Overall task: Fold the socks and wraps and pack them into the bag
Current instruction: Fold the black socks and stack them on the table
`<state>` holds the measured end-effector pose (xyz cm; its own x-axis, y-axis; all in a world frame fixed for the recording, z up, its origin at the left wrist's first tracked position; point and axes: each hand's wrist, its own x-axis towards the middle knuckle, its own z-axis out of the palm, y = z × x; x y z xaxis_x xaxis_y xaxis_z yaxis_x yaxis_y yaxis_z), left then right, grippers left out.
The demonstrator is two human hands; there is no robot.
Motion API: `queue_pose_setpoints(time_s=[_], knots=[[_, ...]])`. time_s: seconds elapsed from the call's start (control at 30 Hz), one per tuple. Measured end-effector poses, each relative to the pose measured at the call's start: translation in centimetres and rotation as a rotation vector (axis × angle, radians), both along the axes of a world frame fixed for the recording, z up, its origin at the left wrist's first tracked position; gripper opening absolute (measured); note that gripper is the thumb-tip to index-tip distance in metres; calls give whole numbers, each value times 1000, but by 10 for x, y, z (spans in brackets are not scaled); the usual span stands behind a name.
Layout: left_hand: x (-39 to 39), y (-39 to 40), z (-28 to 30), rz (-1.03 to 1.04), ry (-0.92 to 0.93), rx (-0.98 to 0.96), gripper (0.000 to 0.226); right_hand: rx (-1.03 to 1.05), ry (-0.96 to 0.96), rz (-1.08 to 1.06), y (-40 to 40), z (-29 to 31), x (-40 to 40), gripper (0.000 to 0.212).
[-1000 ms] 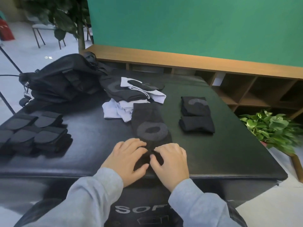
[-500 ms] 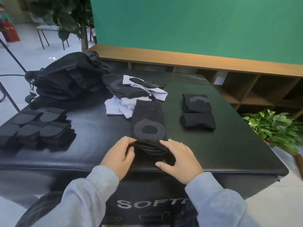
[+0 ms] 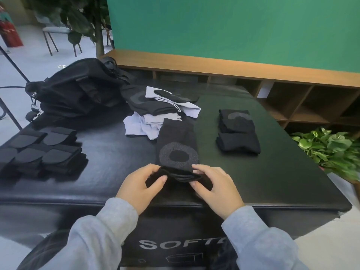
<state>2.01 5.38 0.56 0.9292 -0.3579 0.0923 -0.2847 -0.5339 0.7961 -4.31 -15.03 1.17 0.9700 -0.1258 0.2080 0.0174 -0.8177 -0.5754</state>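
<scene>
Where both hands' fingers pinch the black wrap [image 3: 178, 151]: loose pile [image 3: 155, 115] behind, folded stack [image 3: 237, 131] right, bag [image 3: 78, 90] far left

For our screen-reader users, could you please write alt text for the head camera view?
A person's left hand and right hand pinch the near end of a black sock with a grey ring, on a black table. Behind lie an unfolded sock pile, a black bag, folded socks right and folded wraps left.
</scene>
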Motion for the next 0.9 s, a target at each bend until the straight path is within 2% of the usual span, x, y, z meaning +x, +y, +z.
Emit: queue_pose_setpoints(time_s=[0.07, 0.13, 0.23, 0.37, 0.47, 0.6, 0.7, 0.77, 0.9], knots=[[1, -3, 3, -3, 17, 17, 23, 48, 35, 5, 1, -1, 2, 27], [4, -5, 4, -19, 16, 49, 18, 76, 52, -37, 1, -2, 7, 4], [9, -8, 4, 19, 14, 78, 12, 120, 63, -92, -2, -2, 10, 24], [13, -16, 5, 116, 18, 106, 23, 189, 83, -166, -2, 1, 16, 25], [18, -18, 4, 176, -22, 103, 16, 144, 102, -225, -1, 2, 23, 30], [25, -19, 2, 187, -46, 139, 13, -4, 130, -280, 4, 5, 28, 26], [25, -21, 1, 200, -87, 168, 12, -36, 135, -283, 5, 5, 29, 16], [22, -22, 0, 197, -156, 178, 10, -33, 120, -278, 5, 3, 29, 10], [19, -22, -8, 128, -333, 170, 17, -38, 67, -281, 5, -1, 28, 17]])
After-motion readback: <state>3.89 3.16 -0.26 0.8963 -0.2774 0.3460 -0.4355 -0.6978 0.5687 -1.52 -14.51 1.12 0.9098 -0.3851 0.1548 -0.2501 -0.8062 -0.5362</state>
